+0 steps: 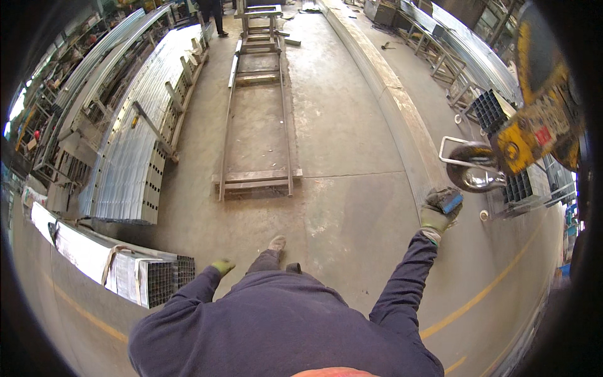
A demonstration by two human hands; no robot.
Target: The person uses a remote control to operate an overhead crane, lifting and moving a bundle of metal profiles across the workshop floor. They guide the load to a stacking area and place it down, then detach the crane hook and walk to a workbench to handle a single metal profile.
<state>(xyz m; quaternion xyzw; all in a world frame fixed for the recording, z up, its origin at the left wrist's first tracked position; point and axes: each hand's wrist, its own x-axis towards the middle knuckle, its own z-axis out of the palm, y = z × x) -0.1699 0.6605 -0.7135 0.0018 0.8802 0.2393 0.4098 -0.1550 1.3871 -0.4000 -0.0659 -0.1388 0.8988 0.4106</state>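
My right hand (438,218), in a worn green-grey glove, is stretched forward beside the near end of a long beam (408,138). Its fingers are closed around a small blue, block-like object (451,202) whose exact kind I cannot make out. Low at my left side hangs my left hand (223,266) in a green glove. It looks loosely open, with nothing visible in it. Just beyond the right hand hangs a yellow crane hook block (531,135), close to the camera, with a metal hook (471,168) and a white wire loop (449,151).
A ladder-like steel frame (257,176) lies on the concrete floor ahead. Stacked metal profiles (135,169) and a strapped bundle of square tubes (119,264) stand left. More tube bundles (527,188) lie right. Yellow floor lines (490,289) run nearby. Another person's legs (213,16) show far off.
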